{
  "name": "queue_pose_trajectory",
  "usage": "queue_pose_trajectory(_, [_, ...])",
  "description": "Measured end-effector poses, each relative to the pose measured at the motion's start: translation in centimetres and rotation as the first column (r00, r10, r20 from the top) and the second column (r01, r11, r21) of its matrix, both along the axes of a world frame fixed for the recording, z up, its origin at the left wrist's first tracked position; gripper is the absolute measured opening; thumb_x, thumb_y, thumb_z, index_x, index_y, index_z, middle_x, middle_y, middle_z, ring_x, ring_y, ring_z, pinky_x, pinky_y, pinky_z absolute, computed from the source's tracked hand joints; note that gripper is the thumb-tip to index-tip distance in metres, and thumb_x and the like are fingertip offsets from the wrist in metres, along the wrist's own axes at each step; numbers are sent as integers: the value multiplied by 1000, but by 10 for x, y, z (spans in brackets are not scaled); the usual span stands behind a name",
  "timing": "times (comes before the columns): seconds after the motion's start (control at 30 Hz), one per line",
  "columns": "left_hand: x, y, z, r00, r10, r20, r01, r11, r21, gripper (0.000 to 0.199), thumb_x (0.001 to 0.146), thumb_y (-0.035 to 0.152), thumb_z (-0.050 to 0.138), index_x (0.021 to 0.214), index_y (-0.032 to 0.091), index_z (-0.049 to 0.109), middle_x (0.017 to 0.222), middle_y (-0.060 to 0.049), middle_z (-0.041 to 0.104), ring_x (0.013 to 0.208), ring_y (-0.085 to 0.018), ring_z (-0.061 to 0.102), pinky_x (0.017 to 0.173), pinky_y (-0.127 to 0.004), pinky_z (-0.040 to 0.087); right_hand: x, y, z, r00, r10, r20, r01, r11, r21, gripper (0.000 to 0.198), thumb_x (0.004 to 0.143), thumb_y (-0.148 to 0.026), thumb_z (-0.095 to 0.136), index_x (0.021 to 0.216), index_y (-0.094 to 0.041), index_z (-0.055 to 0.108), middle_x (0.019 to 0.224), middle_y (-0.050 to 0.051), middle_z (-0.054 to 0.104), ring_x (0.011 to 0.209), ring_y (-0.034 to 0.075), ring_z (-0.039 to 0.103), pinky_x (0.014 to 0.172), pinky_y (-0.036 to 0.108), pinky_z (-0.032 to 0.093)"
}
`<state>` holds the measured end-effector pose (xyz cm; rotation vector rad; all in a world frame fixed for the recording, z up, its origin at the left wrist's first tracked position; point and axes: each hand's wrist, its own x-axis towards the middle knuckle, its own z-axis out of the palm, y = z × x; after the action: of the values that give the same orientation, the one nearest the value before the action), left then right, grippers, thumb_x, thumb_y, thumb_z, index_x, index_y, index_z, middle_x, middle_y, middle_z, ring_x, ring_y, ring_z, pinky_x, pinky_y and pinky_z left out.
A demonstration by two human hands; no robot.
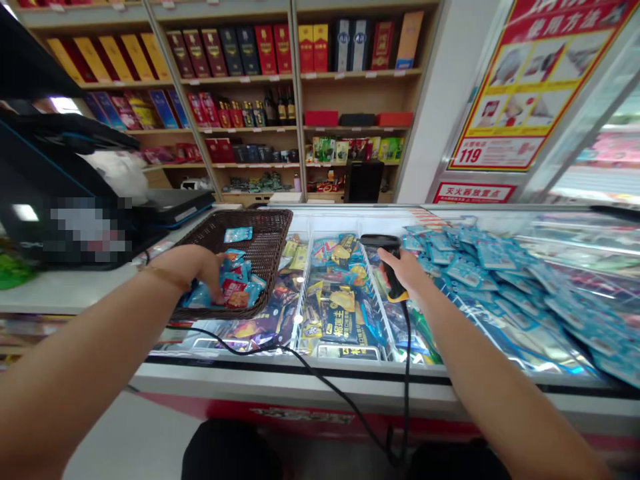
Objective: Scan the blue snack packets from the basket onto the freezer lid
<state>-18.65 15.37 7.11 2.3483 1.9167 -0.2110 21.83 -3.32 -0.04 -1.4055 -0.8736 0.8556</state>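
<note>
My left hand (pixel 204 272) reaches down into a dark brown woven basket (pixel 273 250), among small blue snack packets (pixel 245 270) and one with a red front (pixel 235 293). Its visible fingers are apart and touch or hover just over the packets; the far side of the hand is hidden. Another blue packet (pixel 239 234) lies by itself farther back in the basket. In my right hand (pixel 403 267) is a black and yellow barcode scanner (pixel 393 257), gripped by its handle above the glass-topped freezer (pixel 350 370). Its black cable (pixel 320 377) hangs down and loops left.
A large heap of blue packets (pixel 480 260) covers the freezer's right side. Under the glass, white wire dividers (pixel 303 293) separate bagged frozen goods. A black checkout machine (pixel 65 180) stands left. Shelves (pixel 250 80) of boxes and bottles line the back wall.
</note>
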Motion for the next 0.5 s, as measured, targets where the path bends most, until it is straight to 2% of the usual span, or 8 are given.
queue_pose_trajectory(0.07, [-3, -8, -8, 986, -48, -163, 18, 984, -178, 128, 18, 30, 95, 141, 22, 59, 126, -21, 68, 110, -45, 65, 85, -47, 54, 4, -3, -8, 1000, 5, 0, -5, 1000, -15, 32, 87, -39, 71, 71, -21, 51, 51, -2, 57, 34, 11, 49, 32, 23, 40])
queue_pose_trajectory(0.1, [-3, -9, -11, 973, -78, -219, 31, 978, -208, 130, 21, 33, 94, 145, 22, 55, 131, -23, 64, 115, -46, 62, 89, -47, 53, 6, -5, -10, 1000, 7, 5, -7, 1000, -29, 31, 88, -39, 70, 70, -21, 51, 50, -1, 56, 34, 11, 49, 32, 23, 40])
queue_pose_trajectory(0.2, [-2, -3, -16, 956, -118, -270, 79, 985, -153, 142, 22, 41, 93, 153, 20, 43, 142, -26, 55, 126, -48, 55, 96, -48, 50, 7, -9, -10, 1000, -4, 11, 5, 999, -53, 30, 90, -37, 67, 70, -20, 52, 50, -1, 56, 35, 11, 49, 33, 23, 40])
queue_pose_trajectory(0.3, [0, 9, -15, 965, -116, -234, 86, 987, -136, 150, 19, 46, 93, 156, 23, 38, 147, -25, 50, 128, -50, 52, 95, -48, 51, 3, -10, -7, 1000, -15, 16, 16, 999, -37, 29, 89, -37, 67, 71, -20, 51, 51, -2, 56, 35, 11, 49, 33, 23, 40])
queue_pose_trajectory(0.43, [8, 27, -8, 978, -110, -176, 93, 991, -100, 144, 19, 47, 93, 153, 27, 44, 151, -23, 47, 130, -50, 51, 93, -49, 52, 1, -9, -10, 999, 23, 34, -23, 1000, -2, 31, 86, -42, 71, 76, -22, 49, 54, -3, 58, 35, 11, 49, 33, 24, 40])
queue_pose_trajectory(0.5, [16, 35, -6, 984, -111, -141, 104, 993, -59, 137, 26, 49, 92, 153, 27, 45, 151, -22, 48, 130, -47, 52, 95, -46, 52, 3, -9, -14, 998, 36, 45, -37, 999, 19, 32, 85, -43, 72, 78, -23, 48, 54, -3, 58, 36, 12, 50, 33, 24, 41])
